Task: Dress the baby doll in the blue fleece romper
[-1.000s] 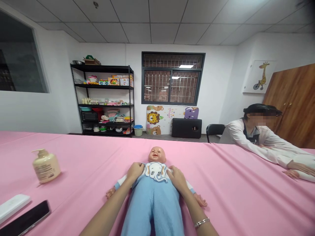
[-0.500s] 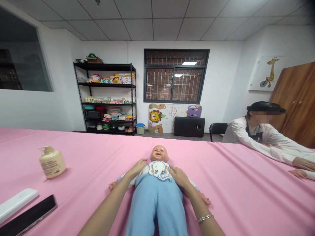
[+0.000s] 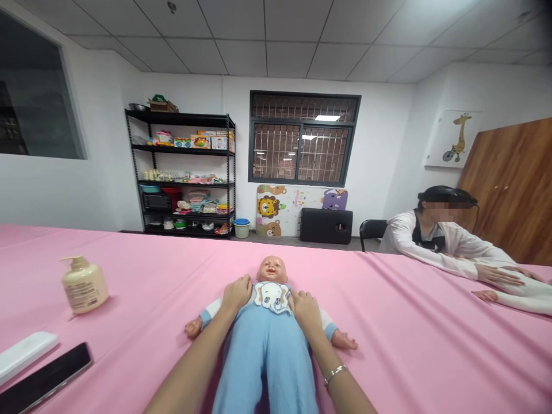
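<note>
A baby doll lies on its back, head away from me, in light blue overalls with a white elephant bib front. My left hand is closed at the doll's shoulder, beside the elephant's left ear, its fingers curled on the overalls' upper edge. On the other side my right hand has its fingers bent over the edge of the bib front. What lies under the fingertips is partly hidden. The doll's arms stretch out to both sides beneath my wrists. Its feet are out of view.
Pink cloth covers the table. At left are a cream pump bottle, a white case and a black phone. To the right a person leans over another doll. A stocked shelf stands behind.
Both hands have drawn their fingers in at the doll's shoulders; the left fingers were more stretched out before. The view has turned slightly right. The other person's hands have moved over their doll.
</note>
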`<state>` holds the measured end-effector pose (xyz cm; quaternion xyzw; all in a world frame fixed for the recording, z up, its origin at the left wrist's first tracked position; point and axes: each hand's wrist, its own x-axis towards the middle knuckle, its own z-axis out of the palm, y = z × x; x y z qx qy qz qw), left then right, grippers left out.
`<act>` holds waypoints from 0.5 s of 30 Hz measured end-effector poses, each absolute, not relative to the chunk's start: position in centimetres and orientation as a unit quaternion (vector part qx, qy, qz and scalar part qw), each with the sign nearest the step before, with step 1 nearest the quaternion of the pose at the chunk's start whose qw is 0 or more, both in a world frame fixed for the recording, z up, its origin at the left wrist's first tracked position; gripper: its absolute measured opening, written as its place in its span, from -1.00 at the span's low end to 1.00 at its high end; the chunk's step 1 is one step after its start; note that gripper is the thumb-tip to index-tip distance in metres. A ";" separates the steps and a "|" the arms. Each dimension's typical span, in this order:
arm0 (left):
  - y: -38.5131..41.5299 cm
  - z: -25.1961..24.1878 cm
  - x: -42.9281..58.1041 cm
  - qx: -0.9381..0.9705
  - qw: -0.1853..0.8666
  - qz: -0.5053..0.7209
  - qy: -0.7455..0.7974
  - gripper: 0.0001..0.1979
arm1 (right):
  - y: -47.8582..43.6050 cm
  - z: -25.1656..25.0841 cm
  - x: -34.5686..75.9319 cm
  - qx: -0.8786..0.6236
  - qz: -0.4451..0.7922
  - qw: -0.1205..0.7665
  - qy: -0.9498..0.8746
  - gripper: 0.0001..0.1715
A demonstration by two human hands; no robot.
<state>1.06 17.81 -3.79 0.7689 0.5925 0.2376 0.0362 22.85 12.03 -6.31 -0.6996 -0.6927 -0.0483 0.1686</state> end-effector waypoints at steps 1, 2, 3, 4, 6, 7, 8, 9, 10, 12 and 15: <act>17.6 -3.7 1.2 0.781 0.020 0.229 0.581 -0.71 | 11.9 -6.3 22.7 -0.696 -0.059 0.174 -0.694 -0.53; 17.2 -3.6 1.3 0.794 0.007 0.220 0.567 -0.72 | 11.8 -6.4 22.7 -0.692 -0.065 0.176 -0.697 -0.54; 16.7 -3.5 1.2 0.805 -0.004 0.212 0.554 -0.74 | 11.7 -6.4 22.7 -0.689 -0.069 0.178 -0.699 -0.54; 16.1 -3.5 1.0 0.815 -0.012 0.204 0.542 -0.76 | 11.6 -6.6 22.8 -0.685 -0.075 0.181 -0.702 -0.53; 14.7 -3.5 0.0 0.836 -0.022 0.195 0.512 -0.78 | 11.1 -6.9 23.2 -0.673 -0.084 0.194 -0.709 -0.53; 13.9 -3.6 -0.6 0.845 -0.022 0.202 0.494 -0.77 | 10.8 -7.1 23.5 -0.663 -0.085 0.207 -0.714 -0.53; 13.1 -3.7 -1.3 0.851 -0.014 0.219 0.478 -0.75 | 10.4 -7.4 23.8 -0.650 -0.082 0.227 -0.720 -0.53; 12.3 -3.8 -2.0 0.850 0.003 0.248 0.465 -0.73 | 9.9 -7.6 24.2 -0.634 -0.075 0.254 -0.727 -0.54; 11.6 -4.0 -2.6 0.841 0.030 0.287 0.457 -0.69 | 9.2 -7.7 24.5 -0.616 -0.061 0.284 -0.733 -0.55; 10.2 -4.4 -3.3 0.802 0.115 0.359 0.464 -0.61 | 7.7 -7.8 25.0 -0.583 -0.010 0.341 -0.737 -0.59; 9.0 -5.1 -3.4 0.762 0.232 0.382 0.469 -0.48 | 5.3 -7.2 25.4 -0.567 0.129 0.373 -0.723 -0.61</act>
